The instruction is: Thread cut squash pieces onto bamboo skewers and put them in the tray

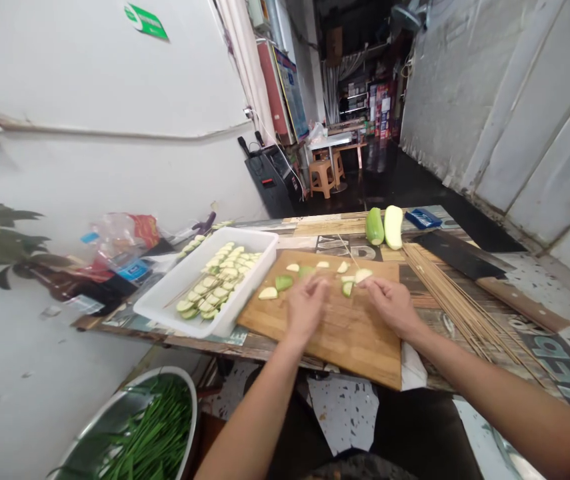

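My right hand (389,303) is closed at the right of the cutting board (355,333), its fingertips pinching a thin bamboo skewer (349,250) beside a pale zucchini slice (363,275). The skewer points up and away to the left; the fingers hide its near end. Over the middle of the board, my left hand (307,303) is smeared by motion, so its grip is unclear. Around it lie several loose zucchini pieces, among them a green-skinned chunk (283,283) and a pale slice (268,293). A white plastic tub (225,323) left of the board holds skewered slices (219,280).
Right of the board lie a bundle of bamboo skewers (445,303) and a cleaver (457,253) with a wooden handle. Two zucchini halves (375,227) rest behind the board near a blue packet (423,219). Below left, a metal bowl (192,393) holds long green stalks. Bottles (132,270) crowd the left.
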Tool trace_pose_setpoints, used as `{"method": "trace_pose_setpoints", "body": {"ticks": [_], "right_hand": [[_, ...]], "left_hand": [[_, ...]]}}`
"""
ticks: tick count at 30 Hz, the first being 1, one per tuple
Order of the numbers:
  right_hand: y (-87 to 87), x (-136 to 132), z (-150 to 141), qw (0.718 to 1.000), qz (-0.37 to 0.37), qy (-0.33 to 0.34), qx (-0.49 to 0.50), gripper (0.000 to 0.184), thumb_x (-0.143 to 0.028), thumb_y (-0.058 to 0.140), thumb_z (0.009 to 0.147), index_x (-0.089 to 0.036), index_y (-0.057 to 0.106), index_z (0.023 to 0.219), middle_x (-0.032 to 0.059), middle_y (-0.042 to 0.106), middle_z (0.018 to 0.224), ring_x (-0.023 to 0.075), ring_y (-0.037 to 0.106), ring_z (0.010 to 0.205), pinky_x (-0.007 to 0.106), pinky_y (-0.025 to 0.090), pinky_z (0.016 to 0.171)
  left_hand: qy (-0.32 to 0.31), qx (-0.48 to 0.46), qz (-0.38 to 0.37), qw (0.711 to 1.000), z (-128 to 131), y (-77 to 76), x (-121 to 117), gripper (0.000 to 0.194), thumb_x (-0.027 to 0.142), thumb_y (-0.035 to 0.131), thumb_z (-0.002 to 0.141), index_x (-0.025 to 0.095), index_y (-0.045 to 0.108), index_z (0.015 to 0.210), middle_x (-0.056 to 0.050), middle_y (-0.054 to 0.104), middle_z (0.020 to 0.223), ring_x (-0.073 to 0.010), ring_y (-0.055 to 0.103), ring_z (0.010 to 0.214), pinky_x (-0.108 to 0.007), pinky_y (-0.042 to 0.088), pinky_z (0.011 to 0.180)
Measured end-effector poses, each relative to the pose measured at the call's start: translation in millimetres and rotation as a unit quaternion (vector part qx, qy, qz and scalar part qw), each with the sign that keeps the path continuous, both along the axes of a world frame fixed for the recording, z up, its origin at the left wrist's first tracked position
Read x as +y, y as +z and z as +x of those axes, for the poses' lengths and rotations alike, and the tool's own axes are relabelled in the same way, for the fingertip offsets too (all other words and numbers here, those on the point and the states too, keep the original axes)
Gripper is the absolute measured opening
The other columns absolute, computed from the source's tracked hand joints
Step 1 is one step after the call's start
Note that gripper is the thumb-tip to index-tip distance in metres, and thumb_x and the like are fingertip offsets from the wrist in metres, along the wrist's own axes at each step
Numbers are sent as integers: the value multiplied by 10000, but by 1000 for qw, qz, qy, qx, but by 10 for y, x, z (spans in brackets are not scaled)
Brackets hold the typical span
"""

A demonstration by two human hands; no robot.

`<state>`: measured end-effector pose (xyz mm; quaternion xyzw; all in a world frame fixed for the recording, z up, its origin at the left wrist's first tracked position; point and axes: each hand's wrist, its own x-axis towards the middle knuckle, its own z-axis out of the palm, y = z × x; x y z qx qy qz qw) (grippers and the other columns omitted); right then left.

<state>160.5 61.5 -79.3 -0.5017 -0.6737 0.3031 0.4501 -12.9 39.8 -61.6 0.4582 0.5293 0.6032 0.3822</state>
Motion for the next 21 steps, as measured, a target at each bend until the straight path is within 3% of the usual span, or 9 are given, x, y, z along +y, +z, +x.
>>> {"method": "trace_pose_setpoints", "body": {"ticks": [3, 5, 7, 12, 16, 19, 21], "right_hand": [[-35, 29, -3, 999, -38, -21, 29, 339, -354, 412, 799, -132, 667, 829, -22, 491, 476, 114, 436, 441, 202, 311, 434], [-43, 33, -21, 998, -46, -21, 33, 331, -347, 417, 790, -137, 670, 828, -29, 475, 472, 107, 421, 435, 198, 299, 429], [-43, 28, -36, 999, -38, -21, 25, 313, -332, 426, 782, -146, 676, 816, -26, 497, 497, 108, 436, 461, 198, 310, 451], [-31, 11, -38, 999, -35, -20, 20, 333, -341, 414, 785, -142, 677, 828, -18, 524, 518, 116, 462, 494, 204, 329, 477], [-26, 12, -33, 999, -37, -22, 8, 337, -346, 418, 782, -144, 682, 839, -7, 573, 566, 126, 493, 531, 210, 344, 504], [-35, 19, -31, 999, -37, -19, 9, 330, -338, 420, 788, -148, 685, 840, -3, 595, 597, 131, 515, 563, 212, 359, 532], [-46, 25, -29, 999, -38, -16, 10, 328, -336, 417, 794, -153, 685, 839, -3, 596, 598, 130, 515, 561, 210, 358, 529]], "left_hand": [[108, 234, 23, 966, -558, -19, -58, 269, 169, 595, 707, 209, 647, 967, -92, 615, 1086, -253, 498, 1107, -378, 296, 1000], [128, 350, 25, 928, -826, -89, -82, 345, 111, 572, 684, 178, 616, 1019, -123, 515, 1230, -284, 373, 1220, -397, 223, 1039], [123, 420, -3, 899, -968, -182, -90, 400, 96, 534, 695, 121, 562, 1094, -181, 494, 1230, -309, 368, 1216, -432, 214, 1034], [110, 503, -3, 857, -981, -269, -25, 470, 141, 522, 726, 134, 476, 1194, -191, 468, 1253, -329, 351, 1217, -473, 213, 1013], [31, 591, -39, 805, -978, -108, 162, 522, 150, 524, 735, 195, 429, 1246, -133, 424, 1322, -310, 299, 1255, -475, 203, 1007], [-31, 661, -129, 738, -1021, 30, 314, 508, 178, 504, 762, 197, 411, 1261, -134, 516, 1230, -282, 428, 1167, -430, 275, 963], [-58, 679, -163, 713, -1060, 93, 380, 516, 194, 514, 758, 206, 413, 1264, -128, 586, 1128, -262, 522, 1058, -373, 338, 904]]}}
